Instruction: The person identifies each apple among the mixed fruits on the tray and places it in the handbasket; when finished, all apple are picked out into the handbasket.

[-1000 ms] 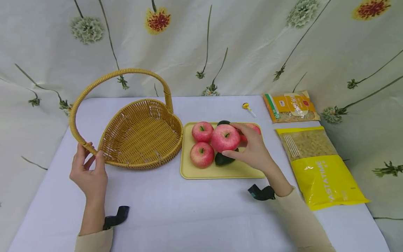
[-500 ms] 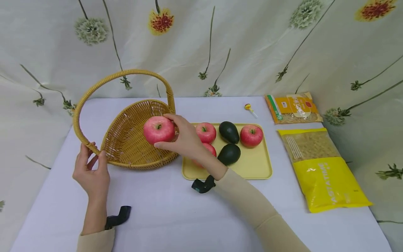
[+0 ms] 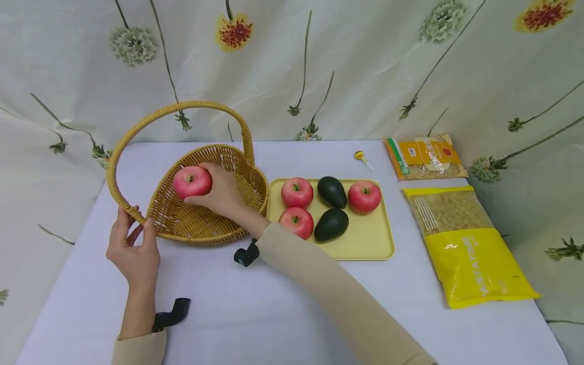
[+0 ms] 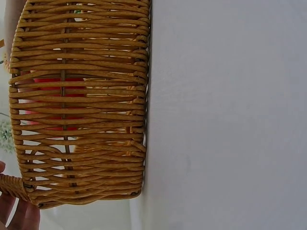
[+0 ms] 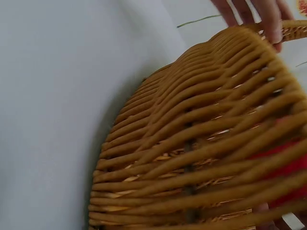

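Note:
A red apple is gripped between the thumb and fingers of my right hand, inside the wicker basket toward its left part. Whether the apple touches the basket floor I cannot tell. My left hand pinches the lower left end of the basket's arched handle. Through the weave in the left wrist view, red of the apple shows. Right of the basket, a yellow tray bears two dark green avocados and three apples.
Behind the tray lies a lollipop. Along the table's right side are an orange food packet and a large yellow pasta bag. A flowered cloth hangs behind the white-covered table.
My right hand has carried the apple leftward from over the tray into the basket. The left hand keeps its hold on the handle.

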### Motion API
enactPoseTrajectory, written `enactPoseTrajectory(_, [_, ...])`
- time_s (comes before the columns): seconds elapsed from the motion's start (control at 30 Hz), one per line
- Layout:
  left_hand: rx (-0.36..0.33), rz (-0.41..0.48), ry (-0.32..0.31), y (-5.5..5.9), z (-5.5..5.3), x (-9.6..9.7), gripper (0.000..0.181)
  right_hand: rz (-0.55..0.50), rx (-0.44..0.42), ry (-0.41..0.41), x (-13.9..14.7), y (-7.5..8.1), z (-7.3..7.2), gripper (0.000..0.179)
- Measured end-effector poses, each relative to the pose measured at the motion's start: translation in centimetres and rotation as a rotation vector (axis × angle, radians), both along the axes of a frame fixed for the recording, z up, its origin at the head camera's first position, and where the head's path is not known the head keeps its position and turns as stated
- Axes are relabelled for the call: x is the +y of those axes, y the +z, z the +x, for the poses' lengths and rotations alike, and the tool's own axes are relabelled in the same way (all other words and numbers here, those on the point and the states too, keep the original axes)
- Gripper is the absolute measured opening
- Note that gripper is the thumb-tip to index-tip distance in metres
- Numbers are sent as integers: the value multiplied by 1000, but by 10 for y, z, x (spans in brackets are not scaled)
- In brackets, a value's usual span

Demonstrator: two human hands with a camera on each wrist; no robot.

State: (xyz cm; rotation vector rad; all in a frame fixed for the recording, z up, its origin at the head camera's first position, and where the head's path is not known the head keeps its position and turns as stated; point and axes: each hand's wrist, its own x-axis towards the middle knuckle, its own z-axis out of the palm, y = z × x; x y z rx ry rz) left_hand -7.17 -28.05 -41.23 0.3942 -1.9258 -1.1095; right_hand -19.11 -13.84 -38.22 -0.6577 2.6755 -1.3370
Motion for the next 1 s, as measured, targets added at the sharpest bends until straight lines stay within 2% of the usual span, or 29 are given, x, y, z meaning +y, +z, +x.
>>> enactPoseTrajectory(0.1, [12,-4,-18,-5,-2,-6,52,53,-21,-16,-10,-6,-5,76])
enactPoseTrajectory(0.23, [25,8,-16,-6,-2,-9,51,106,-57,-23,-20,-10,-9,77])
enactPoseTrajectory(0.53, [27,-2,-36,-6,-1,-7,52,144,-107,2,-24,-15,-14,79])
enactPoseTrajectory(0.83, [21,2,-21,-6,-3,-6,51,195,-89,89,-23,-19,-19,77])
enactPoseTrajectory(1.0, [24,-17,-37,-8,-1,-7,52,234,-77,150,-23,-20,-19,80])
